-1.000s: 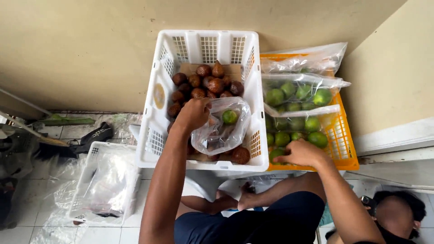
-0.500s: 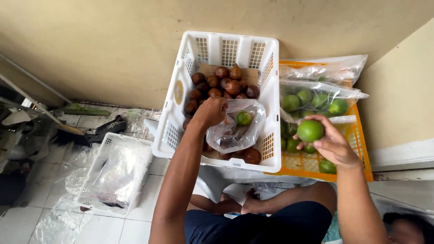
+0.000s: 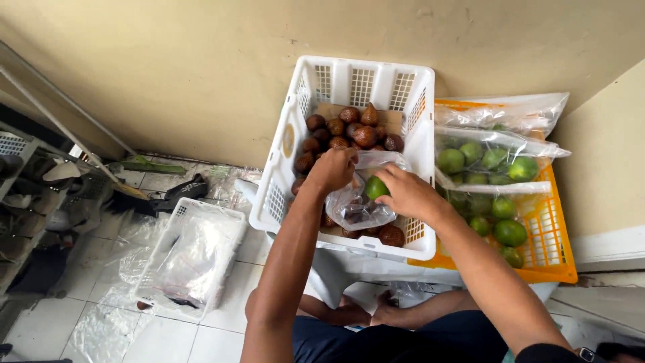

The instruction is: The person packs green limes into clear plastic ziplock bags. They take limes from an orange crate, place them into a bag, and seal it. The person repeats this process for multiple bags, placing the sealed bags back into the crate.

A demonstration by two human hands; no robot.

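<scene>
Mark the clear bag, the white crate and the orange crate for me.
clear bag (image 3: 353,207): head view, on its crumpled lower side.
white crate (image 3: 363,68): head view, on its far rim.
orange crate (image 3: 557,252): head view, on its right wall.

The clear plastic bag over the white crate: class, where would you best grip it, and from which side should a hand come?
Probably at the open rim of the clear plastic bag, from above. Its mouth faces up, the left hand already pinches the upper left edge, and the right hand brings a green fruit in. The body sags limp over the white crate.
</scene>
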